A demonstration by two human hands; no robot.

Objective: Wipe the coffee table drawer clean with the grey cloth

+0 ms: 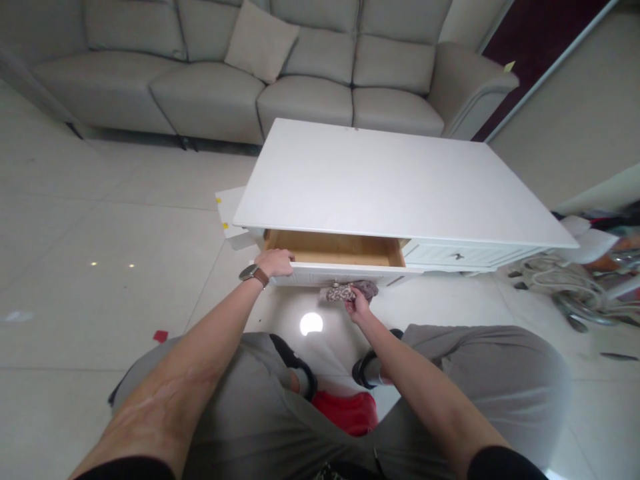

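Note:
In the head view a white coffee table (395, 183) stands before me with its left drawer (305, 275) pulled out. The drawer's bare wooden inside (335, 250) shows. My left hand (275, 262), with a watch on the wrist, grips the top edge of the drawer front at its left end. Bunched in my right hand (357, 307) is a patterned grey-brown cloth (345, 292), held against the drawer front close to its knob. Part of the cloth is hidden by my fingers.
Behind the table runs a grey sofa (210, 90) with a cushion (263, 41). The right drawer (465, 255) is closed. A white box-like piece (231, 207) sits left of the table. Cords and clutter (575, 287) lie at right. A red object (347, 412) is beneath me.

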